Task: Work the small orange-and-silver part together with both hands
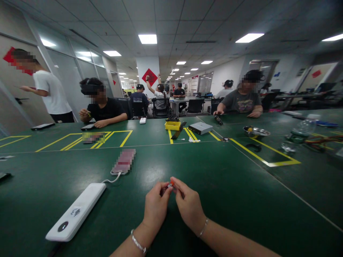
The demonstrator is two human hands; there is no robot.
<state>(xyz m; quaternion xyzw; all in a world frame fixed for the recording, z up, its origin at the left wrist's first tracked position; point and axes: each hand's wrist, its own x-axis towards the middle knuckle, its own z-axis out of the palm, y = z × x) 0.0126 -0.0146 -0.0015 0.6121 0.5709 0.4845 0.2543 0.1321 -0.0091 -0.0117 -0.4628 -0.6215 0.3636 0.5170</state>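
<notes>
My left hand [156,206] and my right hand [189,205] meet over the green table [241,192], low in the middle of the view. Both pinch a tiny part with an orange tip [171,184] between their fingertips. The fingers of each hand are curled closed around it. The rest of the small part is hidden by my fingers. Each wrist wears a thin bracelet.
A white power bank [77,211] lies at my left, cabled to a phone [123,161]. Farther off are a yellow tray [173,125], a grey box [200,128], a metal bowl [255,131] and a water bottle [297,135]. Several people sit across the table.
</notes>
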